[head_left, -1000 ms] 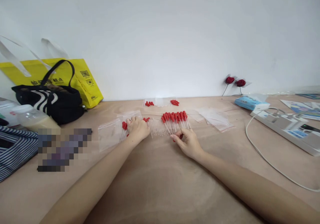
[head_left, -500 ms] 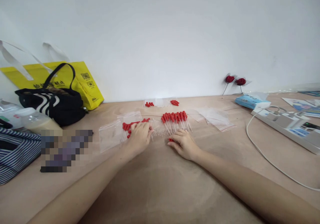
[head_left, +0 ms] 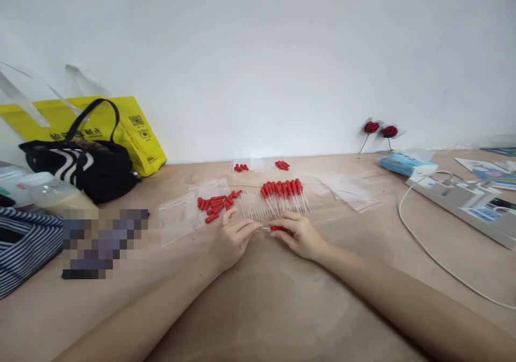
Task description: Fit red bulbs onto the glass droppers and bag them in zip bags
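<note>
Between finger and thumb, my right hand (head_left: 301, 236) pinches a red rubber dropper bulb (head_left: 276, 228), its open end facing left. My left hand (head_left: 235, 239) is closed on a thin clear glass dropper tube (head_left: 265, 228), whose tip points at that bulb; whether they touch I cannot tell. Just beyond my hands lies a row of bare glass tubes (head_left: 252, 206). To its right, several droppers (head_left: 288, 190) with red bulbs fitted lie side by side. A heap of loose red bulbs (head_left: 215, 205) rests beyond my left hand.
Clear zip bags lie to the left (head_left: 177, 217) and right (head_left: 350, 190). By the wall is a bag with red bulbs (head_left: 258, 164). Yellow (head_left: 149, 141) and black (head_left: 105, 174) bags stand left; a tissue pack (head_left: 407, 164), power strip (head_left: 463, 206) and cable (head_left: 423, 254) lie right.
My left hand has come from the loose bulbs and tubes toward me and to the right, with a glass tube now held at the bulb. My right hand has hardly moved.
</note>
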The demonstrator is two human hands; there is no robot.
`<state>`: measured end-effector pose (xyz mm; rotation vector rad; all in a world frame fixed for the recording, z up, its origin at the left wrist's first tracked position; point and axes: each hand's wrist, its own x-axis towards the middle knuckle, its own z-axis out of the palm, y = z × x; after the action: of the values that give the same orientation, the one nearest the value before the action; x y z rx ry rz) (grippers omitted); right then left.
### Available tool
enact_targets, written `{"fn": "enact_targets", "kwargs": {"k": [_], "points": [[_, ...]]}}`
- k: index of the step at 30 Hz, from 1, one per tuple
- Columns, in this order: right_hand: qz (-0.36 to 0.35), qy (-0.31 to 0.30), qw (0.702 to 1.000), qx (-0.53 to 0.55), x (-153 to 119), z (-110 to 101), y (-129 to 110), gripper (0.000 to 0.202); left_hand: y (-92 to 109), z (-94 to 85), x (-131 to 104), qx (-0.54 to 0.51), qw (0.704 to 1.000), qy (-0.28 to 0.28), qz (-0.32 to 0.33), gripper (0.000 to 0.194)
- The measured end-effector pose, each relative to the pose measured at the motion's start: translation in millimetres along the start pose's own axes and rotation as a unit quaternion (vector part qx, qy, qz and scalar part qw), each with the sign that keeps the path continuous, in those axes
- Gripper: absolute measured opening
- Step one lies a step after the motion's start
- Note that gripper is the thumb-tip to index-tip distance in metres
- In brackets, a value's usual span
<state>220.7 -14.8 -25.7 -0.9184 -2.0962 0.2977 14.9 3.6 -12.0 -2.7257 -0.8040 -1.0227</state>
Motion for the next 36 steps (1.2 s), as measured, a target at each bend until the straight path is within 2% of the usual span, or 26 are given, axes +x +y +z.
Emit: {"fn": "enact_targets", "kwargs": {"k": [10,17,24,36], "points": [[-0.031,0.029,0.999,0.012,-2,3,-4,0.02,-1,0.4,-4,0.011,1.0,-0.029,0.003,0.03],[-0.061,0.021,0.995,-0.078,-4,5,1,0.021,2,0.0,-3,0.043,0.998,-0.011,0.04,0.032],[-0.105,-0.013,0.982,-0.154,-2,1,-4,0.023,8,0.2,-2,0.077,0.995,-0.041,0.046,0.033],[-0.087,-0.023,0.977,-0.195,4,11,-8,0.026,13,2.6,0,0.089,0.994,0.025,0.06,0.029]]}}
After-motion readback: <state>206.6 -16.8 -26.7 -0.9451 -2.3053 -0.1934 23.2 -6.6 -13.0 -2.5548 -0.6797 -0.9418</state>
